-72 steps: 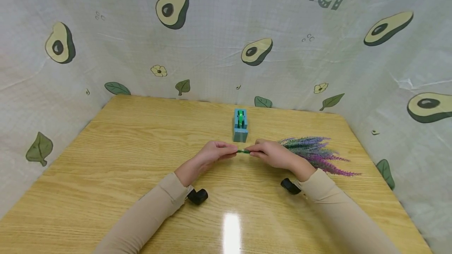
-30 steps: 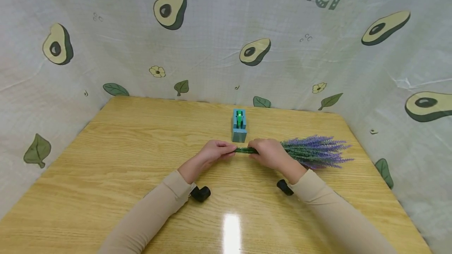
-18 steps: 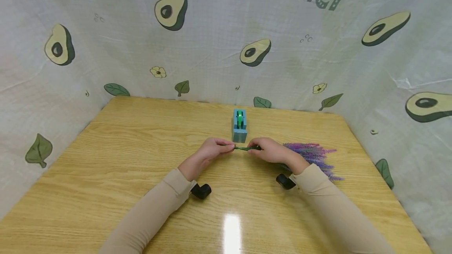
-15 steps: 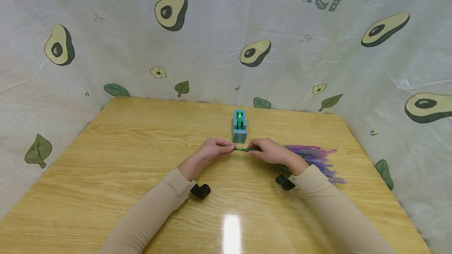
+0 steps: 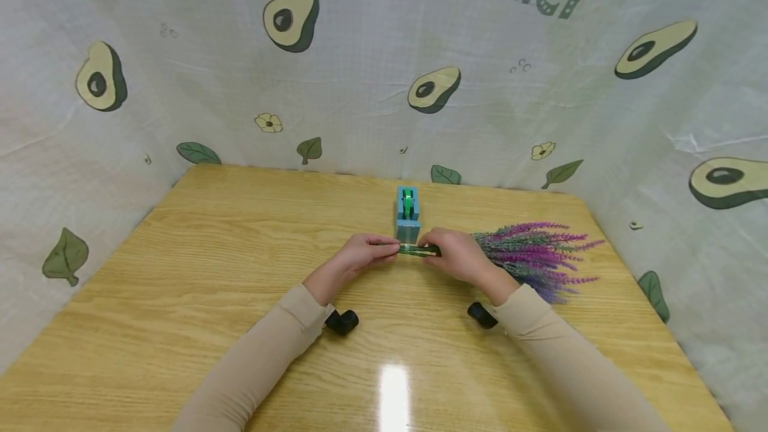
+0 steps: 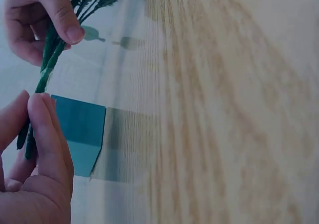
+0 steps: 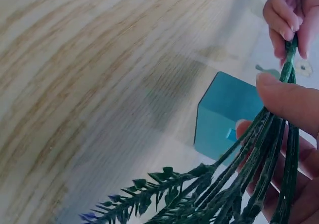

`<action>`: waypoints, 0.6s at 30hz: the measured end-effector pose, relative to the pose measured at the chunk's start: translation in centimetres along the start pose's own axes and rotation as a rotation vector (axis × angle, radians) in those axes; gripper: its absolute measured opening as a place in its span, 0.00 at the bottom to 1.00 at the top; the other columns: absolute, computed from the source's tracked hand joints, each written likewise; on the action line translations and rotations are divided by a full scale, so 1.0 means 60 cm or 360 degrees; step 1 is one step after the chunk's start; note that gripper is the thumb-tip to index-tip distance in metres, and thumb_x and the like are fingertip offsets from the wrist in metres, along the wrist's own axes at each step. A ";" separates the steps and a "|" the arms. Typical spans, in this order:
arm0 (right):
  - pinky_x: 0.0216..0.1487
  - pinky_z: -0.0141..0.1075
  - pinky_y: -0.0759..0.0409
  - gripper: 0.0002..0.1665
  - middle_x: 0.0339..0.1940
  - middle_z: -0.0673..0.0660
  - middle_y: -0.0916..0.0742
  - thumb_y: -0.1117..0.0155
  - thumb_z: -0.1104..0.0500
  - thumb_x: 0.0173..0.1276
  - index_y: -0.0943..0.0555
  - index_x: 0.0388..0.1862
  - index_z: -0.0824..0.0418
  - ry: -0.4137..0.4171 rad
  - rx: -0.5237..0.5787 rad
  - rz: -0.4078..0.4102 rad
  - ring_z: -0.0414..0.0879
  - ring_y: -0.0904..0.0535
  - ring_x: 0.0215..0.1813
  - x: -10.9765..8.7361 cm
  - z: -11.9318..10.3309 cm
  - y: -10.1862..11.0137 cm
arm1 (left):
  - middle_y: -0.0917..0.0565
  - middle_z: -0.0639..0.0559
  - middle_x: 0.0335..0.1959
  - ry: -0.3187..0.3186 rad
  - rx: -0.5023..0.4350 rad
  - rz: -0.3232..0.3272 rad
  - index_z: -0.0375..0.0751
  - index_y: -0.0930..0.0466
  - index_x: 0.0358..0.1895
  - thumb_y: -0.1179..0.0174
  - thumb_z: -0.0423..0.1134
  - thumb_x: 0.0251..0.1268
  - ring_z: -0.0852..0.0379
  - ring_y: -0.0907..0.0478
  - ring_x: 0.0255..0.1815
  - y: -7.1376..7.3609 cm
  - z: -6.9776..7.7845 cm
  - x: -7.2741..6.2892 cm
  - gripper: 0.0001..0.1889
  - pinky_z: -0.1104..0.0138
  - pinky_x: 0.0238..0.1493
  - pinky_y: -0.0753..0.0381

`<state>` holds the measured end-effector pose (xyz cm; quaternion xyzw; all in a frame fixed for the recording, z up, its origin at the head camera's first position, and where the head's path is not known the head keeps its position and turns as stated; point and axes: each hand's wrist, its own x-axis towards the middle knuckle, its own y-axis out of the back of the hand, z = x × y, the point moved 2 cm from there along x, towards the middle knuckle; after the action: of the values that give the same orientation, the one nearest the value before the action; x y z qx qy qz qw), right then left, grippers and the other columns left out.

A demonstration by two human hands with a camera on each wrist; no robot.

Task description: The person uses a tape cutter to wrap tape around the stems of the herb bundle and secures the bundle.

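A bunch of artificial lavender (image 5: 534, 252) lies roughly level above the table, its purple and magenta heads fanning out to the right. My left hand (image 5: 359, 253) pinches the green stems (image 5: 411, 251) near their cut ends between thumb and fingers. Farther up, toward the flower heads, my right hand (image 5: 461, 255) grips the same stems, thumb across them in the right wrist view. A shiny band (image 6: 46, 75) shows on the stems between both hands in the left wrist view. Just beyond the hands stands a blue tape dispenser (image 5: 408, 231) with a green roll (image 5: 408, 203).
The wooden table (image 5: 252, 219) reaches back to a fabric backdrop (image 5: 354, 79) printed with avocados and leaves. Black wrist cameras (image 5: 342, 323) hang below both forearms. A bright light reflection (image 5: 394, 392) lies on the table's near part.
The lavender has turned about its stems between my hands, with purple and magenta heads trading places on top. The right hand has rolled slightly; the left has hardly shifted. The dispenser stays put.
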<state>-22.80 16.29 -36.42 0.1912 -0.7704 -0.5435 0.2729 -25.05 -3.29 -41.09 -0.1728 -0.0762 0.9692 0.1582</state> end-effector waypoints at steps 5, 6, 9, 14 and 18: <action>0.28 0.36 0.25 0.12 0.32 0.51 0.20 0.29 0.61 0.57 0.19 0.40 0.60 -0.0005 -0.0139 -0.0089 0.42 0.25 0.28 0.004 -0.003 0.000 | 0.19 0.40 0.43 -0.0109 0.0019 -0.0067 0.27 0.19 0.47 0.41 0.26 0.61 0.55 0.18 0.41 0.000 0.002 -0.006 0.11 0.66 0.47 0.21; 0.28 0.36 0.25 0.12 0.33 0.51 0.20 0.30 0.61 0.58 0.20 0.41 0.60 -0.0006 -0.0162 -0.0126 0.42 0.25 0.28 0.004 -0.004 0.000 | 0.19 0.40 0.43 -0.0132 0.0023 -0.0075 0.27 0.19 0.46 0.41 0.26 0.61 0.54 0.19 0.42 -0.001 0.002 -0.006 0.11 0.66 0.47 0.21; 0.26 0.36 0.26 0.10 0.32 0.52 0.19 0.34 0.63 0.62 0.23 0.42 0.60 -0.0028 -0.0169 -0.0246 0.43 0.25 0.26 0.007 -0.006 0.001 | 0.21 0.38 0.46 -0.0165 0.0039 -0.0091 0.26 0.20 0.47 0.42 0.25 0.61 0.51 0.19 0.45 -0.002 0.001 -0.005 0.12 0.65 0.49 0.22; 0.32 0.40 0.25 0.09 0.35 0.53 0.17 0.44 0.60 0.70 0.23 0.47 0.60 -0.0116 0.0016 -0.0361 0.44 0.23 0.31 0.012 -0.005 -0.001 | 0.24 0.37 0.51 -0.0123 0.0028 -0.0040 0.24 0.23 0.51 0.44 0.24 0.62 0.47 0.22 0.50 -0.002 0.000 0.002 0.14 0.61 0.52 0.24; 0.39 0.42 0.25 0.17 0.36 0.54 0.18 0.54 0.58 0.76 0.22 0.52 0.64 -0.0116 0.0077 -0.0354 0.45 0.23 0.36 0.011 -0.006 0.000 | 0.24 0.38 0.52 -0.0108 0.0053 -0.0035 0.24 0.23 0.51 0.44 0.25 0.63 0.46 0.22 0.51 -0.001 0.002 0.001 0.14 0.61 0.53 0.25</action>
<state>-23.09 15.62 -36.21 0.2622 -0.7668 -0.5582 0.1779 -25.12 -3.21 -40.95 -0.1364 -0.0673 0.9738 0.1690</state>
